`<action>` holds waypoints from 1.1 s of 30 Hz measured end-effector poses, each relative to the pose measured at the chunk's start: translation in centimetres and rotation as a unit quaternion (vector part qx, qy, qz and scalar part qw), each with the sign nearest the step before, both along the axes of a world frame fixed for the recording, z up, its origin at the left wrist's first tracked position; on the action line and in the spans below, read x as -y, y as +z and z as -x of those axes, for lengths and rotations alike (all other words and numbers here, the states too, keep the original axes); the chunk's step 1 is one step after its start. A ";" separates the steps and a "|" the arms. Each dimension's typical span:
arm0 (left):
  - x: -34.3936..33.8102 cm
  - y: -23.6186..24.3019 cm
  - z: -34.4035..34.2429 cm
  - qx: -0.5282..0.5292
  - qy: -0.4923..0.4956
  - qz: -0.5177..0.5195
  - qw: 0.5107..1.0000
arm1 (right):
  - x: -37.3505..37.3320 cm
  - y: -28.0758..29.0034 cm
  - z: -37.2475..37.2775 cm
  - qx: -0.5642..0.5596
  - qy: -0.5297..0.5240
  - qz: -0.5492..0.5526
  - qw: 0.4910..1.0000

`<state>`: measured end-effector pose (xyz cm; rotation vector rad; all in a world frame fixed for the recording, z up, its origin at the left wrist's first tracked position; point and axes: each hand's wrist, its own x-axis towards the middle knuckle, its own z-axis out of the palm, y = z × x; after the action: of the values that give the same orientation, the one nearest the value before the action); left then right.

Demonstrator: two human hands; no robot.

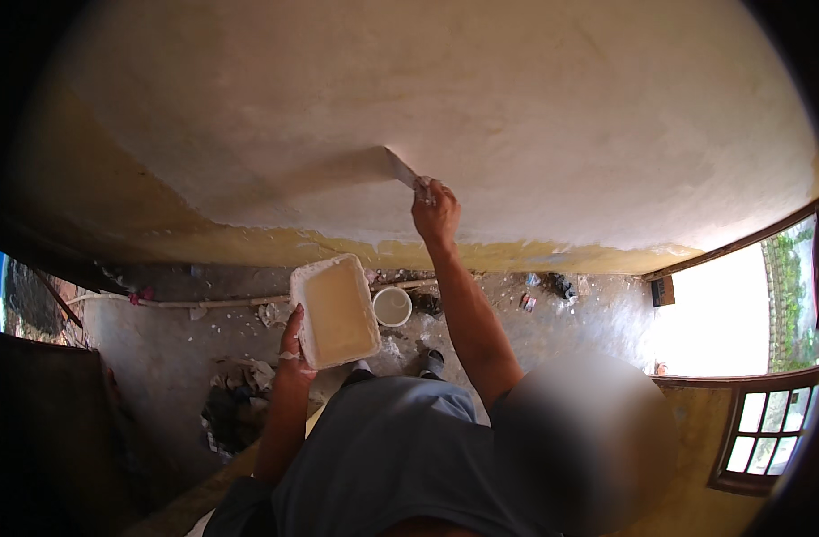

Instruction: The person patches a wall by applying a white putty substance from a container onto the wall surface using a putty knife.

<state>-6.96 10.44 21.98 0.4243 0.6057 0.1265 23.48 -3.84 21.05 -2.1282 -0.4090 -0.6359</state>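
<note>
My right hand (436,212) is closed round the handle of a putty knife (401,167), its blade touching the wall (517,116). Pale plaster coats most of that wall, with a yellowish bare strip along the bottom. In my left hand (295,345) I hold a rectangular plastic tub (370,315) by its left side and lower corner. The tub is smeared with plaster at the rim and has a cream-coloured inside. White smears mark both hands.
A white bucket (392,307) stands on the floor near the wall. A long pole (239,303) lies along the wall's foot. Dark rubbish (235,412) is heaped at the left, with scraps scattered about. A bright doorway (709,309) and a paned window (772,430) are at the right.
</note>
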 end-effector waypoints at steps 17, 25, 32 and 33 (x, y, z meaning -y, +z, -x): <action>-0.4 -0.8 0.3 -0.002 -0.004 0.012 1.000 | -1.1 3.3 0.1 0.005 0.015 0.003 1.000; -0.3 -1.2 0.5 -0.019 -0.005 0.034 0.999 | 11.0 3.9 0.0 -0.018 -0.208 -0.203 0.957; -0.4 -0.5 0.5 0.022 -0.015 0.033 0.999 | -2.1 4.1 3.4 0.161 0.176 0.265 0.934; -0.4 -0.4 0.3 0.023 -0.012 0.034 0.999 | -2.9 4.3 2.8 0.174 0.180 0.332 0.910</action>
<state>-7.30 10.85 21.61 0.3624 0.5580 0.0920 20.67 -0.94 25.36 -2.4580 -1.3452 -0.7240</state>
